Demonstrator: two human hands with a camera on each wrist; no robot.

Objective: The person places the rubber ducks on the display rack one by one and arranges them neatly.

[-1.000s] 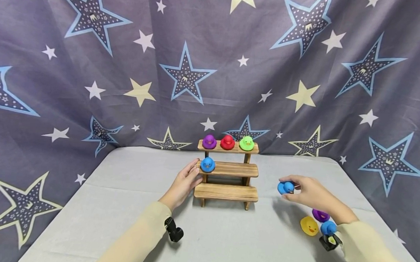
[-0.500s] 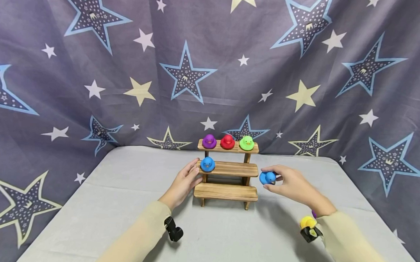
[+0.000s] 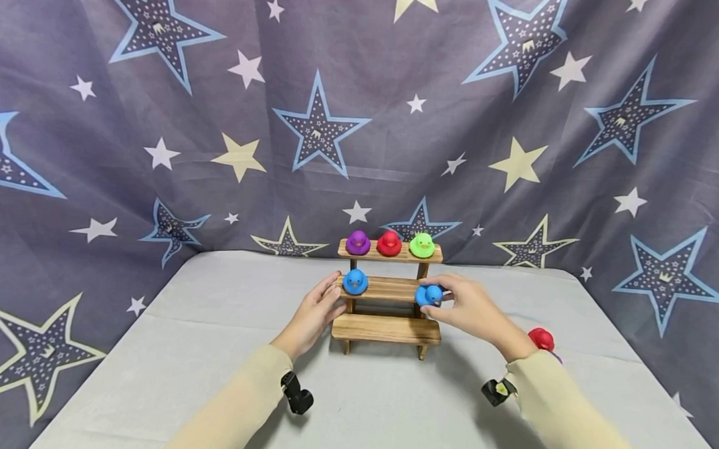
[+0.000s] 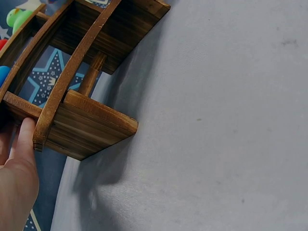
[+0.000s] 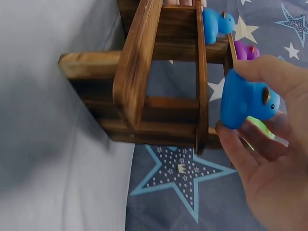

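A three-tier wooden display stand [image 3: 385, 329] stands on the table. My left hand [image 3: 312, 319] holds it at the left end of the middle tier, thumb against the side in the left wrist view. My right hand [image 3: 473, 313] pinches a blue rubber duck [image 3: 427, 295] between thumb and fingers at the right end of that tier; the right wrist view shows this duck [image 5: 235, 101] tilted in the fingers. Another blue rubber duck [image 3: 355, 282] sits at the middle tier's left end. Purple [image 3: 358, 242], red [image 3: 389, 243] and green rubber ducks [image 3: 421, 244] line the top tier.
A red rubber duck [image 3: 541, 338] lies on the table [image 3: 351, 412] to the right, with a bit of purple beside it, partly behind my right forearm. A star-patterned curtain [image 3: 363, 151] hangs behind the table. Black cameras are strapped to both wrists.
My right hand has carried the blue duck leftward and slightly up from the table's right side to the middle tier's right end. My left hand has stayed at the stand.
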